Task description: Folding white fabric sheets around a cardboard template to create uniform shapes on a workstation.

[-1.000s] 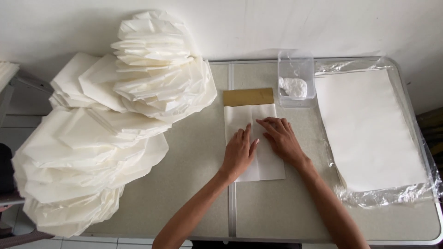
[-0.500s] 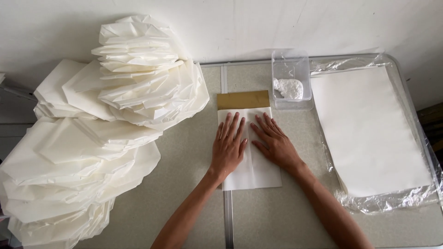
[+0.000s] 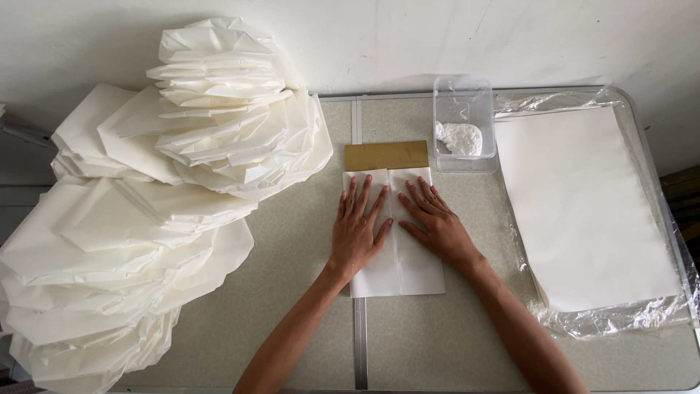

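A folded white paper sheet lies on the table in front of me, both flaps turned in to a centre seam. My left hand presses flat on its left flap, fingers spread. On the right flap my right hand lies flat too, fingers apart. A tan cardboard strip pokes out from under the sheet's far edge.
A large heap of folded white paper pieces fills the left side. A clear plastic box with white paste stands behind the sheet. A stack of flat white sheets on clear plastic wrap lies at the right. The table is pale grey.
Both hands have spread flat on the folded sheet and slid slightly apart, away from the centre seam. The camera view has shifted a little.
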